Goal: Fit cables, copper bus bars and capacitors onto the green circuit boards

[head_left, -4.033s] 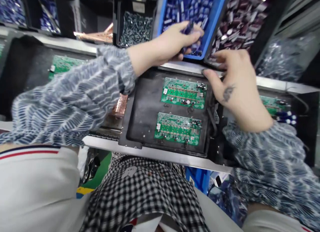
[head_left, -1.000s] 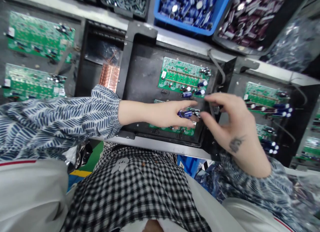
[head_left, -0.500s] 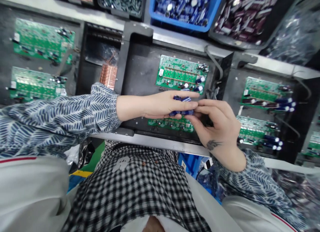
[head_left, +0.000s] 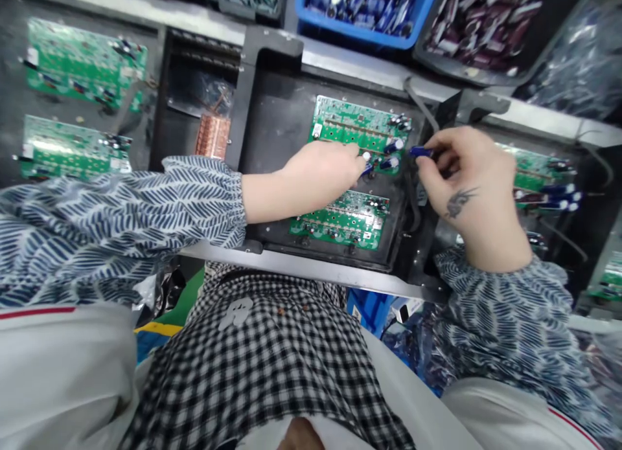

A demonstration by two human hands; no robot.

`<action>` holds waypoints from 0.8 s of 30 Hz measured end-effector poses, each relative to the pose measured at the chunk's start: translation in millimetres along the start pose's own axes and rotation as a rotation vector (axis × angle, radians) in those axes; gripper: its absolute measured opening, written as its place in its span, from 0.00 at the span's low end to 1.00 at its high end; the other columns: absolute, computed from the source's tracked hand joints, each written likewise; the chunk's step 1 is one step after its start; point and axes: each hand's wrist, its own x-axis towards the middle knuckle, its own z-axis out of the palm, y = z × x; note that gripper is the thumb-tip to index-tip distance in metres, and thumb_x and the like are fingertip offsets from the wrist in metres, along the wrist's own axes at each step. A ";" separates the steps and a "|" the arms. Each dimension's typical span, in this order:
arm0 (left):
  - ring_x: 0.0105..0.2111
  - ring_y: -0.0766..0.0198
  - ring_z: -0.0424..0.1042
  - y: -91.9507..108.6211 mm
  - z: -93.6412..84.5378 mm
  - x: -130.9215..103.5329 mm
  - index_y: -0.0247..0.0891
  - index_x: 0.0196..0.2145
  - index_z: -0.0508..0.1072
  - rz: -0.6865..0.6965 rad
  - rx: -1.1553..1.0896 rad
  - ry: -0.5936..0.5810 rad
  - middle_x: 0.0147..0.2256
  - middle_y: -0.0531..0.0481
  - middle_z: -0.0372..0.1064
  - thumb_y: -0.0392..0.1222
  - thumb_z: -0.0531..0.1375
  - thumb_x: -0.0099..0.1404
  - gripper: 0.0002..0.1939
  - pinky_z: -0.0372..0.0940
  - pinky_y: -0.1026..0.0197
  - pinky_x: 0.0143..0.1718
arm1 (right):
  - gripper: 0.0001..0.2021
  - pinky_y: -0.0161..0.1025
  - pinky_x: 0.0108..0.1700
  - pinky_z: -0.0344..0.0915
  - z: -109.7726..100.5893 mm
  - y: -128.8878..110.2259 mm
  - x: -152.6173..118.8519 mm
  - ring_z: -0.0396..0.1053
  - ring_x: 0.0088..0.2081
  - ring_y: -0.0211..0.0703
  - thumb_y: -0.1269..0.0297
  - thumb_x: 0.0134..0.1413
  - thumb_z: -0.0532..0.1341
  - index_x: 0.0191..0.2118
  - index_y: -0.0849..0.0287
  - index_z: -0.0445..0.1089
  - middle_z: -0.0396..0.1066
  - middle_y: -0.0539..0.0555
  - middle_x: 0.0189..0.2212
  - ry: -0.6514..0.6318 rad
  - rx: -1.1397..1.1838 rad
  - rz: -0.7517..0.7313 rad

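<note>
My right hand (head_left: pixel 461 171) pinches a blue capacitor (head_left: pixel 420 151) between thumb and fingertips, held sideways to the right of the upper green circuit board (head_left: pixel 357 121). Palm down, my left hand (head_left: pixel 328 175) is closed over that board's lower edge. Blue shows at its fingertips, beside a white-topped capacitor (head_left: pixel 366 157); whatever else lies under the curled fingers is hidden. Two more blue capacitors (head_left: pixel 391 153) lie along the board's right end. Nearer to me, a lower circuit board (head_left: pixel 345 223) is partly covered by the left hand.
Behind the work tray (head_left: pixel 276 113) stand a blue bin (head_left: pixel 359 39) of blue capacitors and a dark bin (head_left: pixel 479 71) of maroon ones. Circuit boards (head_left: pixel 87 61) fill the left tray; others lie right. A copper-coloured part (head_left: pixel 212 136) sits left of centre. A grey cable (head_left: pixel 422 107) crosses the tray edge.
My hands have moved apart. The right has gone right and away from me with one capacitor. The left, which showed several capacitors, has turned palm down and curled over the upper board.
</note>
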 end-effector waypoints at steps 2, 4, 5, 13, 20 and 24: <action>0.51 0.48 0.67 2.5 4.3 -0.1 0.31 0.52 0.74 0.013 0.041 -0.008 0.47 0.35 0.68 0.38 0.55 0.71 0.15 0.57 0.56 0.50 | 0.08 0.44 0.42 0.64 -0.2 -1.2 1.9 0.69 0.36 0.47 0.65 0.58 0.57 0.41 0.56 0.71 0.73 0.58 0.36 -0.071 -0.051 -0.030; 0.51 0.45 0.67 4.1 5.8 0.6 0.29 0.54 0.72 0.020 0.087 -0.014 0.48 0.32 0.67 0.41 0.56 0.71 0.18 0.57 0.55 0.49 | 0.09 0.44 0.43 0.63 -0.5 -2.6 3.2 0.70 0.39 0.49 0.64 0.59 0.56 0.41 0.56 0.72 0.75 0.60 0.39 -0.113 -0.067 -0.026; 0.51 0.45 0.68 4.7 6.3 1.3 0.28 0.55 0.71 0.021 0.111 -0.017 0.48 0.31 0.67 0.42 0.56 0.71 0.19 0.57 0.55 0.49 | 0.10 0.44 0.43 0.63 -0.4 -3.3 4.0 0.70 0.39 0.49 0.64 0.60 0.57 0.43 0.57 0.73 0.75 0.61 0.40 -0.121 -0.079 0.001; 0.47 0.50 0.71 4.2 11.6 3.5 0.27 0.56 0.70 0.001 0.251 0.008 0.46 0.34 0.70 0.39 0.47 0.74 0.20 0.60 0.57 0.46 | 0.14 0.48 0.45 0.65 1.6 -8.4 11.4 0.73 0.42 0.55 0.62 0.62 0.58 0.49 0.62 0.75 0.77 0.62 0.42 -0.184 -0.239 0.107; 0.38 0.64 0.70 6.6 -2.7 -10.4 0.34 0.45 0.76 -0.027 -0.204 -0.020 0.38 0.47 0.73 0.41 0.57 0.69 0.12 0.60 0.62 0.45 | 0.15 0.51 0.49 0.64 0.0 -19.5 14.6 0.72 0.47 0.58 0.63 0.64 0.59 0.52 0.63 0.74 0.75 0.65 0.47 -0.221 -0.233 0.228; 0.28 0.70 0.65 18.0 -1.3 -15.0 0.34 0.42 0.75 -0.124 -0.609 -0.140 0.30 0.51 0.70 0.38 0.59 0.68 0.08 0.59 0.65 0.36 | 0.15 0.53 0.50 0.63 1.0 -22.8 13.9 0.71 0.48 0.59 0.63 0.65 0.59 0.52 0.64 0.74 0.74 0.67 0.45 -0.223 -0.213 0.246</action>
